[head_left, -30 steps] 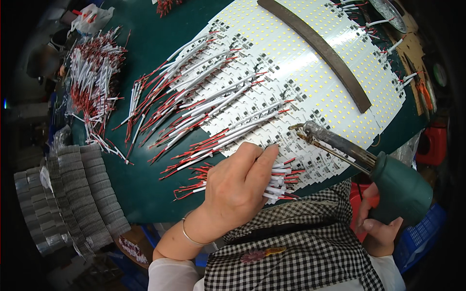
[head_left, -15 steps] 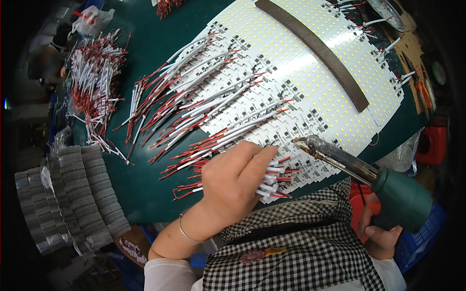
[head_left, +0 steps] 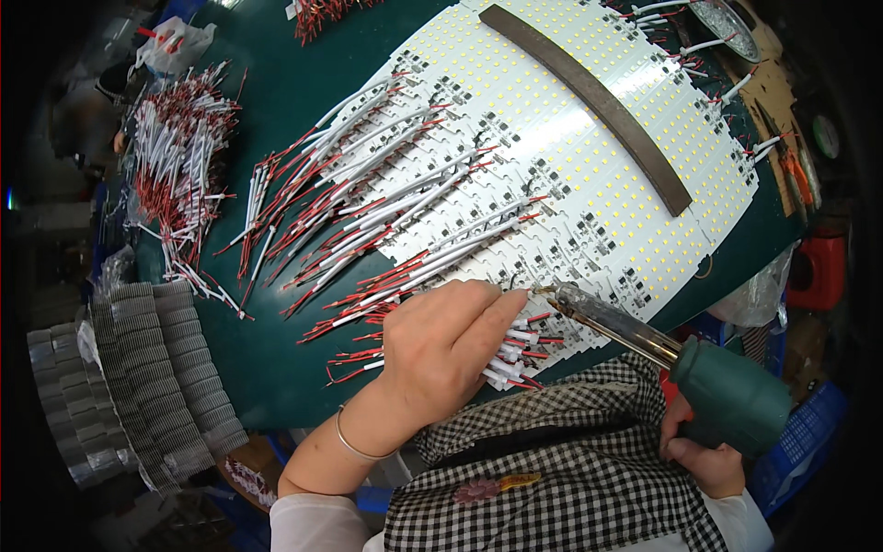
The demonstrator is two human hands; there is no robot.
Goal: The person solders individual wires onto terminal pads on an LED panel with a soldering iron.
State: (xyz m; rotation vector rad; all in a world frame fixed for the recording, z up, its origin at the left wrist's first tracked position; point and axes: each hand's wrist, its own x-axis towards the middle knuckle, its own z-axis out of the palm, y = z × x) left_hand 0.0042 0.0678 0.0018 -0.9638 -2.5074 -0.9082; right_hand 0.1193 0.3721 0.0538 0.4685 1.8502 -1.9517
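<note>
My left hand (head_left: 437,345) is closed around a bunch of white-sleeved wires (head_left: 515,354) with red ends, which stick out on both sides of the fist. Its thumb and forefinger meet over the near edge of the white LED circuit boards (head_left: 515,83); what the fingertips pinch there is hidden. In my right hand (head_left: 708,460) is a soldering gun (head_left: 731,391) with a green body. Its tip points left and reaches the board just beside my left fingertips. More white and red wires (head_left: 395,202) lie in rows across the boards' left side.
A dark curved bar (head_left: 598,106) lies across the boards. At the left are a large wire pile (head_left: 179,156) and stacks of grey ribbed strips (head_left: 166,368). Orange-handled pliers (head_left: 796,175), a round metal dish (head_left: 727,28) and a red container (head_left: 817,274) sit at the right.
The soldering gun has moved left and slightly down, bringing its tip close to my left fingertips. My left hand keeps its hold with only a slight shift.
</note>
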